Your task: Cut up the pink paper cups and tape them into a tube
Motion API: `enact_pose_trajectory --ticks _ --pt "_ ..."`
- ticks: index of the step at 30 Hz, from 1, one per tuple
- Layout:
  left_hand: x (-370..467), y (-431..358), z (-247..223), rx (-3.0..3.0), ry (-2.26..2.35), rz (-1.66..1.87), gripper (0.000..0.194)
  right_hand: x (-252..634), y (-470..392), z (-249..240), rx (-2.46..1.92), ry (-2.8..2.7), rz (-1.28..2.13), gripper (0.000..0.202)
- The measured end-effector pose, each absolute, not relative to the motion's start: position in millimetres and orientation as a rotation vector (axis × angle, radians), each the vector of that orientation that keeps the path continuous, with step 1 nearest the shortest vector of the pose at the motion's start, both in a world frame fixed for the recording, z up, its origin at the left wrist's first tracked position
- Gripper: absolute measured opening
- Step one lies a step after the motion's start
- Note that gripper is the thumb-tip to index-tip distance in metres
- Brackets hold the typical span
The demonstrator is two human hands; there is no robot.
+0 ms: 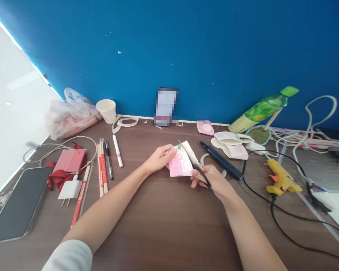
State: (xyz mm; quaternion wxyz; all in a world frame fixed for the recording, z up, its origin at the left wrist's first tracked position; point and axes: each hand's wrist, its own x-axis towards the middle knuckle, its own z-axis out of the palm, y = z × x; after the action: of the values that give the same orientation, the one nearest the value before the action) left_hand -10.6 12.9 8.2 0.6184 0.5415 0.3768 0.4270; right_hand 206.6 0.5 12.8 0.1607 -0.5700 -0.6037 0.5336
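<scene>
My left hand point(161, 158) pinches the left edge of a pink-and-white patterned paper piece point(179, 165), which looks like part of a paper cup. Black-handled scissors point(203, 177) are in my right hand point(211, 181), its fingers around the handles. Their blades lie along the paper's right side, where a cream-white strip point(192, 153) stands away from the pink part. Most of the blades are hidden by the paper. Just right of my right hand lies a long dark tool point(222, 160), with a white paper ring point(205, 159) partly under it.
Cut paper pieces point(231, 145), a green bottle point(260, 109) and a yellow glue gun point(281, 178) with a black cord are on the right. At left are a paper cup point(106, 110), chopsticks point(102, 169), pens point(109, 160), a charger point(70, 189) and a phone point(19, 203). A blue panel point(169, 45) stands behind.
</scene>
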Motion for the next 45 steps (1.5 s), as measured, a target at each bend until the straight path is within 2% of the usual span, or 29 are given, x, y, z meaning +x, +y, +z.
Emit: enact_pose_trajectory --ticks 9,20,45 --pt "-11 12 10 1.248 0.869 0.996 0.042 206 1 14 -1.607 -1.723 1.539 0.051" --pt "-11 12 10 1.229 0.846 0.987 0.042 202 -1 18 -1.605 -1.756 1.472 0.058" --pt "-10 12 10 1.251 0.877 0.966 0.043 202 -2 30 -1.675 -1.874 1.391 0.047"
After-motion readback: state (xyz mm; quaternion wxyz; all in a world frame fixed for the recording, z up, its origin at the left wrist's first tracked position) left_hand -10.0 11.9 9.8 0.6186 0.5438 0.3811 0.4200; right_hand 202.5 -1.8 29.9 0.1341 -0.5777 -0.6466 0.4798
